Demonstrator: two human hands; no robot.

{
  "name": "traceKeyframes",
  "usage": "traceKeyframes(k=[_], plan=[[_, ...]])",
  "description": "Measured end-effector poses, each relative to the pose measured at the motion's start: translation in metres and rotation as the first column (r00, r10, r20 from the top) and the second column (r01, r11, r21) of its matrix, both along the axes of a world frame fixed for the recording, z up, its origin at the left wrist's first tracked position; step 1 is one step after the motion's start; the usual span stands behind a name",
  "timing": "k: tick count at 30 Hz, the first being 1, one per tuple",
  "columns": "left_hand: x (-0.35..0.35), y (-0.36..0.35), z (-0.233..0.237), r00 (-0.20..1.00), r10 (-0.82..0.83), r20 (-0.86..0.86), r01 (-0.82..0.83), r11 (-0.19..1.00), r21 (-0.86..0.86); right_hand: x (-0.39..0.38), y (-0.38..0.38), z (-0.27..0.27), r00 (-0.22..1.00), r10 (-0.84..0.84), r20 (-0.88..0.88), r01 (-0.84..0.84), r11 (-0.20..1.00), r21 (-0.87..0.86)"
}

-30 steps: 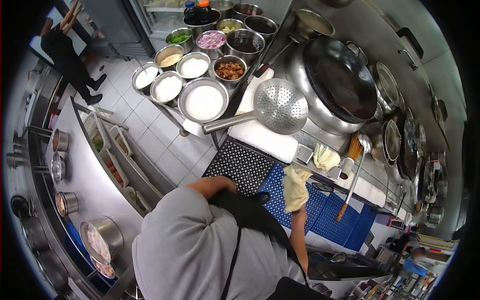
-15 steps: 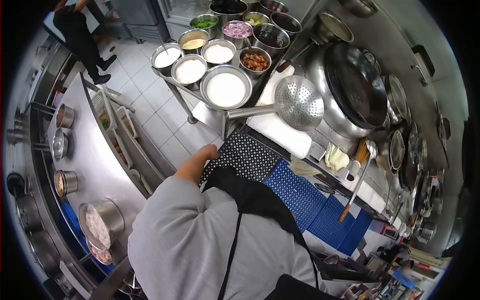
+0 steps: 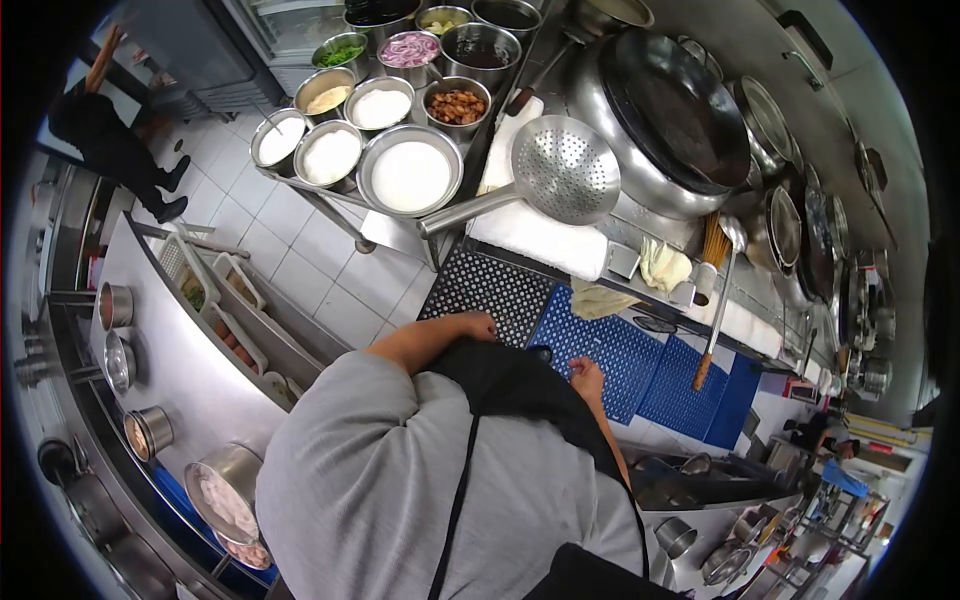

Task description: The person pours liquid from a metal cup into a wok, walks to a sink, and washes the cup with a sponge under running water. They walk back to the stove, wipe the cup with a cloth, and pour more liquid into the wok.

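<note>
I look down on my grey shirt and black apron (image 3: 500,390). My left hand (image 3: 476,325) rests at the apron's upper edge with its fingers curled and nothing visible in it. Beside the apron and above the blue floor mat (image 3: 640,365), my right hand (image 3: 586,378) holds nothing. A yellowish cloth (image 3: 600,298) lies on the counter's front edge, apart from both hands. Beyond it, a perforated steel skimmer (image 3: 562,170) rests next to a large dark wok (image 3: 670,120).
Several steel bowls of ingredients (image 3: 410,175) fill a rack at the back left. A wooden-handled ladle (image 3: 718,300) leans at the counter edge. A black mat (image 3: 485,295) covers the floor. Left is a steel counter (image 3: 170,340) with pots. Another person (image 3: 105,130) stands far left.
My right hand held the yellowish cloth a second ago; the cloth now lies on the counter edge and the hand has dropped to my apron. My left hand moved toward the apron.
</note>
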State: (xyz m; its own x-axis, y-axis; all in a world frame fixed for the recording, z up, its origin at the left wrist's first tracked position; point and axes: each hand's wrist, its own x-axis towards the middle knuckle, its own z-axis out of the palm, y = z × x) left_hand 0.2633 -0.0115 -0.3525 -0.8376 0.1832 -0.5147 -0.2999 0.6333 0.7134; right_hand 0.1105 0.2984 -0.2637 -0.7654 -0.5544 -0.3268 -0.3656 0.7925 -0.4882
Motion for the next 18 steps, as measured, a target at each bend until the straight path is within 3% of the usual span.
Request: traceKeyframes(k=[1, 3, 5, 7, 8, 9, 11, 13, 16, 17, 18], plan=[[0.012, -0.006, -0.034, 0.998, 0.062, -0.026, -0.062, 0.998, 0.002, 0.009, 0.016, -0.006, 0.999, -0.046, 0.007, 0.046, 0.998, 0.049], [0.027, -0.027, -0.029, 0.995, 0.059, 0.077, -0.045, 0.985, -0.169, 0.023, 0.055, -0.013, 0.988, -0.131, 0.087, 0.114, 0.977, 0.180], [0.057, -0.051, -0.043, 0.988, 0.141, 0.065, -0.120, 0.959, -0.256, 0.039, 0.100, -0.017, 0.988, -0.115, 0.100, 0.086, 0.963, 0.254], [0.081, -0.082, -0.091, 0.995, 0.023, 0.093, 0.016, 0.916, -0.401, 0.048, 0.124, -0.021, 0.990, -0.095, 0.106, 0.061, 0.957, 0.284], [0.088, -0.091, -0.079, 0.999, 0.031, 0.040, -0.010, 0.892, -0.451, 0.053, 0.139, -0.022, 0.991, -0.073, 0.109, 0.039, 0.958, 0.285], [0.096, -0.114, -0.123, 0.979, -0.081, 0.186, 0.156, 0.886, -0.436, 0.062, 0.150, -0.020, 0.992, -0.051, 0.116, 0.015, 0.958, 0.288], [0.096, -0.124, -0.083, 0.983, 0.057, 0.173, 0.030, 0.887, -0.461, 0.073, 0.160, -0.031, 0.986, -0.067, 0.150, 0.007, 0.928, 0.372], [0.088, -0.130, -0.081, 0.990, -0.051, 0.131, 0.106, 0.883, -0.458, 0.070, 0.150, -0.035, 0.976, -0.093, 0.195, -0.009, 0.884, 0.468], [0.065, -0.127, -0.105, 0.994, -0.102, 0.040, 0.109, 0.894, -0.435, 0.063, 0.143, -0.068, 0.971, -0.180, 0.160, 0.136, 0.958, 0.252], [0.048, -0.112, -0.053, 0.996, -0.078, -0.036, 0.060, 0.929, -0.365, 0.056, 0.135, -0.067, 0.974, -0.169, 0.149, 0.121, 0.951, 0.286], [0.031, -0.092, -0.028, 0.994, 0.107, -0.006, -0.103, 0.938, -0.331, 0.048, 0.124, -0.060, 0.977, -0.154, 0.145, 0.101, 0.941, 0.322]])
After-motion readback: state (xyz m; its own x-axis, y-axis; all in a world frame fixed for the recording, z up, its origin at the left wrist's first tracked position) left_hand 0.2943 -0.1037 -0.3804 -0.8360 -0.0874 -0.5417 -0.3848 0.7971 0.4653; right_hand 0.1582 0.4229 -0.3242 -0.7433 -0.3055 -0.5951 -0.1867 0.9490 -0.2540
